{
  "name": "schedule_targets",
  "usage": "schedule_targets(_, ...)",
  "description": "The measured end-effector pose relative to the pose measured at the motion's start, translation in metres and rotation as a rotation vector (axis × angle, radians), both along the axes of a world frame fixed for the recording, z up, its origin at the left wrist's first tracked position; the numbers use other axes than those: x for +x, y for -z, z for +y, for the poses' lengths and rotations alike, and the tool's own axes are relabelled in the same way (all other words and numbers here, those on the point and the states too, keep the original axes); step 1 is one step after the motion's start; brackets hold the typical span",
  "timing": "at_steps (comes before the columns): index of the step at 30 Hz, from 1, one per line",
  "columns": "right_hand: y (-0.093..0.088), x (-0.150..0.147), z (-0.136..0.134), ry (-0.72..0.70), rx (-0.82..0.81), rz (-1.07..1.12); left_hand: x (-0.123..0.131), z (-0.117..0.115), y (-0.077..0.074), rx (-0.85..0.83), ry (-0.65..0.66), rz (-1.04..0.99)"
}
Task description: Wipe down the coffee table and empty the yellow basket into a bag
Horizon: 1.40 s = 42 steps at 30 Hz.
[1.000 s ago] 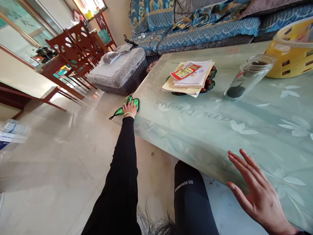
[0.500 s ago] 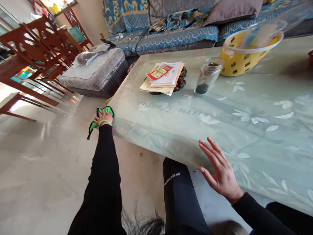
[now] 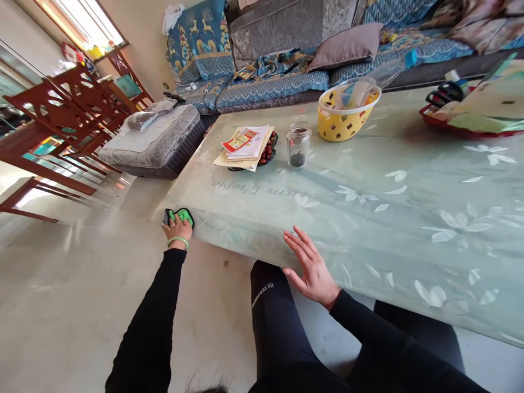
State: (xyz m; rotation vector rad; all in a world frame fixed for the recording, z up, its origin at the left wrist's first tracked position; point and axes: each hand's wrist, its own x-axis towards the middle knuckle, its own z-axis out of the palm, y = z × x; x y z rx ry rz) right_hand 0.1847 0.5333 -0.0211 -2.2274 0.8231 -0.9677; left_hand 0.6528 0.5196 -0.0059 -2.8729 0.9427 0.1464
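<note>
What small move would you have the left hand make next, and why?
I'd probably slide the left hand and the green, black-edged cloth rightward along the near edge of the pale-green, leaf-patterned table. The cloth is under its fingers at the table's corner, while the clear glass jar and stacked papers sit farther back.

Papers [image 3: 249,147], jar [image 3: 298,146] and basket [image 3: 343,123] obstruct reach across table [image 3: 245,210].

Living room of a home, with covered sofa [image 3: 270,97], grey ottoman [image 3: 176,134], coffee table [image 3: 254,214] and wooden dining chairs [image 3: 82,95]
</note>
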Motion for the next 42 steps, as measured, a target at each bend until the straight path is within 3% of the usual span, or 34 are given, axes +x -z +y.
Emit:
schedule_targets(8,0.003,0.002,-0.001,0.011,0.017,-0.091,-0.180,-0.028,0.015,-0.072,0.424,0.051)
schedule_targets(13,0.003,0.003,-0.004,0.080,0.042,-0.117,-0.292,-0.041,0.030,-0.203,0.788,0.194)
schedule_targets(15,0.004,0.003,-0.005,0.126,0.055,-0.121,-0.326,-0.043,0.030,-0.203,0.918,0.292)
schedule_targets(17,0.003,-0.001,-0.006,0.183,0.089,-0.123,-0.343,-0.042,0.026,-0.209,1.024,0.418)
schedule_targets(19,0.001,-0.009,-0.009,0.231,0.145,-0.119,-0.338,-0.036,0.019,-0.312,1.072,0.536)
schedule_targets(22,-0.009,-0.028,-0.023,0.195,0.153,-0.026,-0.298,-0.018,0.012,-0.585,0.983,0.533)
schedule_targets(24,-0.015,-0.039,-0.044,0.053,0.055,0.124,-0.267,-0.004,0.010,-0.667,0.895,0.419)
schedule_targets(26,-0.017,-0.044,-0.070,-0.145,-0.061,0.286,-0.243,0.006,0.011,-0.636,0.861,0.331)
schedule_targets(29,-0.009,-0.033,-0.108,-0.404,-0.146,0.450,-0.232,0.011,0.015,-0.573,0.884,0.290)
schedule_targets(31,0.002,-0.014,-0.129,-0.475,-0.155,0.508,-0.234,0.011,0.017,-0.568,0.905,0.284)
schedule_targets(34,0.019,0.023,-0.153,-0.395,-0.138,0.537,-0.239,0.011,0.019,-0.571,0.896,0.286)
schedule_targets(39,0.036,0.087,-0.190,-0.010,-0.038,0.523,-0.240,0.014,0.019,-0.551,0.882,0.307)
schedule_targets(42,0.047,0.117,-0.219,0.142,-0.002,0.498,-0.240,0.014,0.019,-0.547,0.885,0.315)
